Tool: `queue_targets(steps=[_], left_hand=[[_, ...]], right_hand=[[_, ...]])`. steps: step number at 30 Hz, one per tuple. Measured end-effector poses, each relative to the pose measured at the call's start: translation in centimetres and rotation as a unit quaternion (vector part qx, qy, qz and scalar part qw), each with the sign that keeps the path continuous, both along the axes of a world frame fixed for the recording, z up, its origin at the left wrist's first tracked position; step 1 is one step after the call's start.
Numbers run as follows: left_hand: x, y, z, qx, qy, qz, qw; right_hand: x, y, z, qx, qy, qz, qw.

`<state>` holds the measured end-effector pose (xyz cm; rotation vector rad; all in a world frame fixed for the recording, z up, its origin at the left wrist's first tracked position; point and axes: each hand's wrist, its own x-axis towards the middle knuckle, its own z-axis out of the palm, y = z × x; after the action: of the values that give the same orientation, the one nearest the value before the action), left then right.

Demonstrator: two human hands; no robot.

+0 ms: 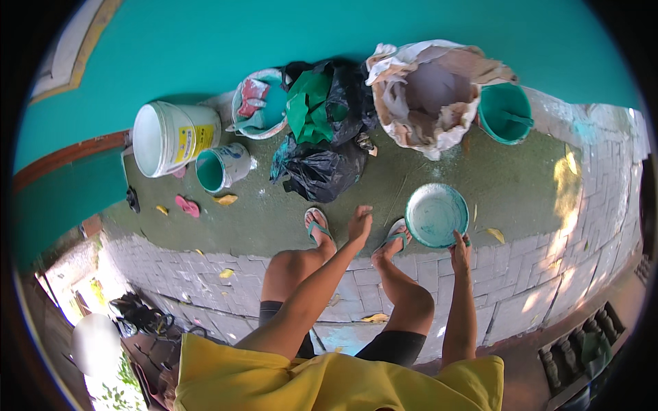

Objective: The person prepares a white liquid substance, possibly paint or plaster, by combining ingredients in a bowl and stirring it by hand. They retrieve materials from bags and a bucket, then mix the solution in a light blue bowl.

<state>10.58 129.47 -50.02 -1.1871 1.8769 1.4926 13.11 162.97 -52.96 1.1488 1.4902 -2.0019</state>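
My right hand (460, 250) grips the near right rim of a round, shallow basin (437, 214). The basin is whitish inside with a green rim, and its inside is smeared with pale green. My left hand (360, 223) hovers between my knees, left of the basin and apart from it. Its fingers are curled in, and nothing shows in them. Just beyond it sits a tied black plastic bag (322, 170). A large torn paper sack (445, 85) of grey powder stands open past the basin.
Along the teal wall (240, 34) stand a large white bucket (151, 140), a small paint pail (211, 171), a tub of teal paint (275, 89) with a red-and-white thing in it, and a green bucket (502, 113). A pink slipper (187, 205) and dry leaves lie about.
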Motion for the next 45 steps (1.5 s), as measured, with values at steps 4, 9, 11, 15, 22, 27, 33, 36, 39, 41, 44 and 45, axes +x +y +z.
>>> queue_targets(steps=[4,9,11,15,22,27,33,36,39,41,44,45], left_hand=[[-1.6,-0.1,-11.3,-0.103,0.138,-0.135,0.976],[-5.7,-1.6,-13.9,-0.126,0.343,-0.263,0.893],[-9.3,-3.8,-8.9,-0.034,0.342,-0.378,0.86],[-15.8,-17.4,3.2,0.151,0.255,-0.486,0.822],[-15.4,-39.1,-0.8,-0.515,0.298,0.108,0.796],[-12.4,-43.1,-4.8,-0.425,0.345,0.182,0.817],[-12.7,-44.0,-3.1,-0.369,0.314,0.169,0.858],[-11.0,-44.4,-3.5,-0.351,0.248,0.127,0.894],[-11.6,-43.9,-4.5,-0.314,0.201,0.103,0.922],[-12.0,-43.9,-4.0,-0.282,0.189,0.062,0.939],[-12.3,-43.9,-4.2,-0.267,0.167,0.018,0.949],[-12.2,-44.0,-4.3,-0.271,0.159,0.005,0.949]], right_hand=[[-7.8,-6.0,-5.6,0.04,-0.031,0.092,0.995],[-10.2,-2.4,-14.9,0.505,0.163,0.444,0.722],[-14.8,-2.3,-13.1,0.365,0.001,0.669,0.647],[-20.4,-16.6,-4.4,0.07,0.122,0.669,0.729],[-27.9,-46.6,4.2,0.056,0.519,0.609,0.597],[-32.0,-64.7,1.0,0.273,0.682,0.535,0.417],[-35.2,-70.3,-5.0,0.404,0.653,0.606,0.209],[-33.0,-67.2,-2.9,0.406,0.677,0.576,0.21],[-31.1,-62.5,-0.8,0.41,0.622,0.634,0.206],[-30.3,-60.8,-0.5,0.402,0.612,0.641,0.229],[-31.1,-60.4,0.5,0.361,0.544,0.706,0.275],[-31.4,-61.1,0.5,0.37,0.488,0.729,0.305]])
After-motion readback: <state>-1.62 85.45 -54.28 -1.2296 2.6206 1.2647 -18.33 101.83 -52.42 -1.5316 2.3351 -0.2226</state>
